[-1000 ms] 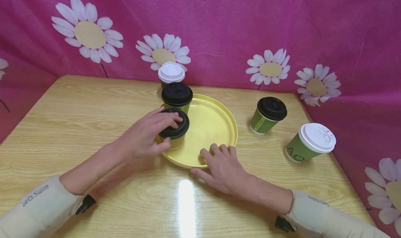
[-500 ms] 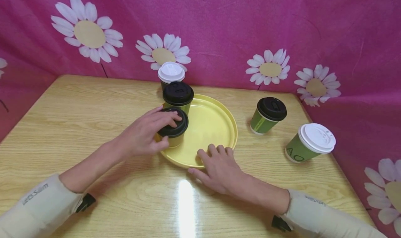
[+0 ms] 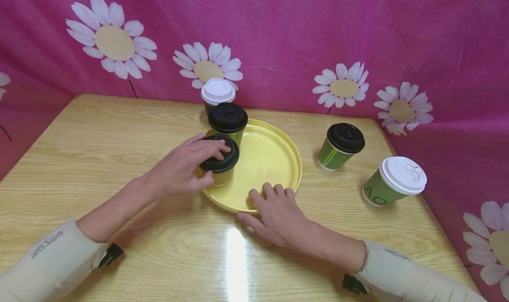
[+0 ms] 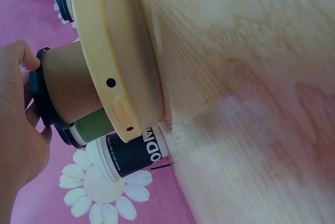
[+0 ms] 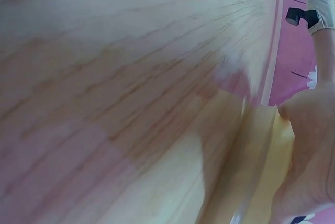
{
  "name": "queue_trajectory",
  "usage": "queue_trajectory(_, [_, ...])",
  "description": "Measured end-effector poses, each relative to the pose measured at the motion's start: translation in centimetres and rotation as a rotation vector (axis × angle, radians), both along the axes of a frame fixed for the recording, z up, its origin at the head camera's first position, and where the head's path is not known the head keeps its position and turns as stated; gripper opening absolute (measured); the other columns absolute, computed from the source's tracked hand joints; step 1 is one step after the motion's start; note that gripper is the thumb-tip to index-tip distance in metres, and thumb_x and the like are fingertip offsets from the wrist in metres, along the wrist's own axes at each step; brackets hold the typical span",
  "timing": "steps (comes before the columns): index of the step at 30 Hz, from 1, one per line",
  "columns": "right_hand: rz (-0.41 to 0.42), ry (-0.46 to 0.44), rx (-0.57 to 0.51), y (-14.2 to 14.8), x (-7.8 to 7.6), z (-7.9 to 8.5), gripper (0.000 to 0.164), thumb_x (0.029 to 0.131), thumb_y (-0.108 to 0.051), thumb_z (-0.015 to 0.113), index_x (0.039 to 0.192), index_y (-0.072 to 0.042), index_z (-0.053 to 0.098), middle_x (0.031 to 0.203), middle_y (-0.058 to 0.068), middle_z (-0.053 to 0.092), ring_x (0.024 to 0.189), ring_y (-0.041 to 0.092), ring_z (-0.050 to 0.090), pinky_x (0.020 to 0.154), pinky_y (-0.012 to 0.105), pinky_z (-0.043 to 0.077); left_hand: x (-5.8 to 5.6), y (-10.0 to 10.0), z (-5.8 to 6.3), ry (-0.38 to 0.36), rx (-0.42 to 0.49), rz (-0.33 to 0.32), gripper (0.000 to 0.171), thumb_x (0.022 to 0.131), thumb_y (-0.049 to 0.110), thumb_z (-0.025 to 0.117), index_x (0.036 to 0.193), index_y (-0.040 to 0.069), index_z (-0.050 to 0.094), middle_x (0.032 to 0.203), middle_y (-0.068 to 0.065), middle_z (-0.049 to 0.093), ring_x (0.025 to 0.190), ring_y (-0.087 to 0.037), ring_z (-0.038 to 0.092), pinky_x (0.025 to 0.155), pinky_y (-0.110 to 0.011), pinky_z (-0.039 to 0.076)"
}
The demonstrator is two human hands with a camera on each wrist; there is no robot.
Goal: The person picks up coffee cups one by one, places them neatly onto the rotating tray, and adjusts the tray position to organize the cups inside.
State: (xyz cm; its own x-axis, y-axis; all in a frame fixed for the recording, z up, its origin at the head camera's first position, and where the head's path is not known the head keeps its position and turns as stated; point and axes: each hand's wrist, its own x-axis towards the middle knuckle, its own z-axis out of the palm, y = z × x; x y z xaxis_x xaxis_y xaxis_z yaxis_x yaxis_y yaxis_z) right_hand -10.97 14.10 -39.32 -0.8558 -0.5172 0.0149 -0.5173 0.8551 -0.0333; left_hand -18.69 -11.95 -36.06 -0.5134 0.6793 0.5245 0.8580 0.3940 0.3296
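Observation:
My left hand (image 3: 184,165) grips a brown paper coffee cup (image 4: 68,82) by its black lid (image 3: 224,162), fingers over the top and thumb at the near side. This cup stands at the left side of a round yellow tray (image 3: 274,160). Right behind it is a green coffee cup (image 3: 234,136) with a black lid, partly hidden by the brown one. My right hand (image 3: 280,215) holds the tray's near rim, thumb outside and fingertips inside. In the right wrist view that hand (image 5: 309,150) lies over the yellow rim (image 5: 256,150).
Behind the tray stands a dark cup (image 4: 131,153) with a white lid (image 3: 218,92). To the tray's right are a black-lidded green cup (image 3: 334,154) and a white-lidded green cup (image 3: 381,187) near the table's right edge. A pink flowered cloth (image 3: 278,41) hangs behind the wooden table (image 3: 119,138).
The black-lidded green cup on the tray has shifted slightly right. My left hand and the brown cup have moved slightly away from me. My right hand has slid a little left along the rim.

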Motion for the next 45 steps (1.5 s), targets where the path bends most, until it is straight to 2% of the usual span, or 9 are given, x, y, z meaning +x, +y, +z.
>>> queue_trajectory(9, [0.002, -0.04, -0.003, 0.1, 0.0, 0.4, 0.044, 0.098, -0.063, 0.045, 0.104, -0.021, 0.054, 0.091, 0.001, 0.046, 0.087, 0.027, 0.047, 0.071, 0.039, 0.038, -0.1, 0.1, -0.2, 0.012, 0.011, 0.002, 0.033, 0.076, 0.005, 0.062, 0.109, 0.002, 0.066, 0.123, -0.008, 0.066, 0.13, -0.029, 0.05, 0.115, -0.051, 0.027])
queue_trajectory(13, [0.02, -0.019, 0.004, 0.3, 0.0, 0.5, 0.044, 0.097, -0.064, 0.045, 0.104, -0.021, 0.055, 0.091, 0.0, 0.047, 0.087, 0.026, 0.048, 0.072, 0.039, 0.039, -0.1, 0.1, -0.2, 0.009, 0.009, 0.002, 0.034, 0.077, 0.005, 0.062, 0.11, 0.002, 0.066, 0.122, -0.007, 0.066, 0.131, -0.029, 0.05, 0.116, -0.051, 0.026])
queue_trajectory(17, [0.052, 0.01, 0.009, 0.8, -0.2, 0.5, 0.046, 0.095, -0.066, 0.046, 0.106, -0.023, 0.056, 0.092, -0.001, 0.049, 0.088, 0.026, 0.05, 0.079, 0.044, 0.04, -0.1, 0.0, -0.1, 0.002, 0.005, 0.004, 0.036, 0.077, 0.004, 0.062, 0.113, 0.001, 0.065, 0.121, -0.007, 0.067, 0.131, -0.028, 0.05, 0.116, -0.051, 0.026])
queue_trajectory(20, [0.075, 0.014, 0.0, 1.4, -0.6, 0.4, 0.049, 0.093, -0.069, 0.046, 0.109, -0.024, 0.057, 0.095, -0.001, 0.051, 0.093, 0.026, 0.051, 0.084, 0.048, 0.039, -0.1, 0.0, -0.1, -0.007, 0.001, 0.006, 0.04, 0.077, 0.004, 0.062, 0.117, 0.001, 0.064, 0.119, -0.006, 0.067, 0.13, -0.028, 0.05, 0.116, -0.051, 0.026])
queue_trajectory(28, [0.176, 0.001, -0.06, 4.0, -2.0, 0.2, 0.052, 0.093, -0.07, 0.047, 0.115, -0.025, 0.061, 0.103, -0.003, 0.053, 0.099, 0.022, 0.049, 0.093, 0.047, 0.034, -0.2, 0.1, -0.1, -0.009, 0.004, -0.002, 0.041, 0.077, 0.003, 0.063, 0.118, 0.0, 0.064, 0.118, -0.006, 0.068, 0.13, -0.028, 0.05, 0.116, -0.051, 0.026])
queue_trajectory(33, [0.242, -0.009, -0.062, 5.3, -3.1, 0.1, 0.056, 0.092, -0.073, 0.044, 0.118, -0.027, 0.062, 0.102, -0.006, 0.052, 0.099, 0.018, 0.05, 0.094, 0.045, 0.033, -0.2, 0.0, -0.2, -0.002, 0.007, -0.007, 0.035, 0.077, 0.004, 0.062, 0.111, 0.001, 0.065, 0.12, -0.007, 0.067, 0.13, -0.029, 0.05, 0.116, -0.051, 0.026])
queue_trajectory(36, [0.27, -0.015, -0.062, 5.8, -3.7, 0.1, 0.057, 0.092, -0.074, 0.044, 0.12, -0.028, 0.062, 0.102, -0.007, 0.052, 0.099, 0.017, 0.049, 0.095, 0.045, 0.034, -0.2, 0.0, -0.2, -0.005, 0.007, -0.007, 0.036, 0.077, 0.005, 0.062, 0.113, 0.001, 0.065, 0.12, -0.007, 0.067, 0.129, -0.029, 0.051, 0.116, -0.051, 0.025])
queue_trajectory(45, [0.309, 0.009, -0.09, 6.3, -4.1, -0.3, 0.057, 0.091, -0.073, 0.047, 0.121, -0.028, 0.064, 0.102, -0.007, 0.052, 0.098, 0.016, 0.049, 0.092, 0.042, 0.034, -0.1, 0.1, 0.1, -0.019, -0.011, -0.001, 0.039, 0.077, 0.004, 0.063, 0.116, 0.0, 0.064, 0.119, -0.007, 0.067, 0.13, -0.028, 0.05, 0.116, -0.051, 0.025])
